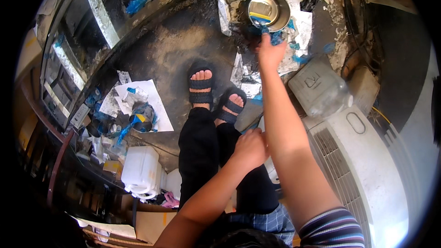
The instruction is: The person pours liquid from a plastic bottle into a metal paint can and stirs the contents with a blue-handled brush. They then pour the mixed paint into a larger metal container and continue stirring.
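A round metal can [284,14] stands open-topped on stained paper at the far right of centre. Inside it shows a flat, brush-like tool [260,17] with a tan face, a yellow band and a blue edge. My right hand [270,54] is at the can's near rim, its fingers closed at the blue-smeared lower end of this tool; they are partly hidden. Blue-stained scraps [276,39] lie beside the fingers. My left hand [251,148] is curled closed above my knees, close to my right forearm. Whatever it may hold is hidden.
Left of my sandalled feet, a dark, blue-smeared pot [143,115] sits on white paper [161,105]. A white jug [140,167] stands nearer. On the right are a clear plastic container [321,87] and a white vented appliance [363,156]. A metal frame [101,14] borders the left.
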{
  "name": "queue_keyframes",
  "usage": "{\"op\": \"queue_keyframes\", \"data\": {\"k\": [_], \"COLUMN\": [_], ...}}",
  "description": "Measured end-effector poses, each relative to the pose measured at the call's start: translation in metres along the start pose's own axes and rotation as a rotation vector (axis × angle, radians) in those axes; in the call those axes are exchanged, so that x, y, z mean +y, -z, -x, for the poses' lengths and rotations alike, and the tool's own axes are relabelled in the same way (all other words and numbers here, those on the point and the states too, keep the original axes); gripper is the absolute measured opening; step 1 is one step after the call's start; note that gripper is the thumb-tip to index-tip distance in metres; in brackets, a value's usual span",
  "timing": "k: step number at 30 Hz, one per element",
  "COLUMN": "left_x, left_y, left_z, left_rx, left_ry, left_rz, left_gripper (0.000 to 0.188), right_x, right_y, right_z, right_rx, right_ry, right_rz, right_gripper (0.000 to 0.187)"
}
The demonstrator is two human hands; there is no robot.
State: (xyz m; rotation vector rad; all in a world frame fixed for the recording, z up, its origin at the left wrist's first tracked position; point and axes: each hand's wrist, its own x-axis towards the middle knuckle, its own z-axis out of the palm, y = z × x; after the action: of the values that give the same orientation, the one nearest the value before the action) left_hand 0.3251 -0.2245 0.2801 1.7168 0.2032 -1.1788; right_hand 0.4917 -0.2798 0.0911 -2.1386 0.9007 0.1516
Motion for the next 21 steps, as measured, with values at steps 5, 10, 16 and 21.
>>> {"op": "queue_keyframes", "data": {"k": [5,10,16,21], "left_x": [0.005,-0.001,0.011,0.013], "left_y": [0.017,0.008,0.021,0.029], "left_z": [-0.001,-0.005,-0.006,-0.008], "left_rx": [-0.009,0.049,-0.019,-0.029], "left_ry": [0.031,-0.045,-0.028,-0.02], "left_rz": [0.021,-0.055,-0.057,-0.036], "left_gripper": [0.025,0.028,0.026,0.027], "right_x": [-0.016,-0.082,-0.086,-0.058], "right_y": [-0.017,-0.004,0.021,0.033], "right_z": [0.0,-0.03,-0.062,-0.061], "right_rx": [0.051,0.074,-0.01,-0.106], "right_ry": [-0.092,0.042,0.316,0.481], "right_rz": [0.146,0.299,0.469,0.312], "right_gripper": [0.046,0.043,0.031,0.035]}}
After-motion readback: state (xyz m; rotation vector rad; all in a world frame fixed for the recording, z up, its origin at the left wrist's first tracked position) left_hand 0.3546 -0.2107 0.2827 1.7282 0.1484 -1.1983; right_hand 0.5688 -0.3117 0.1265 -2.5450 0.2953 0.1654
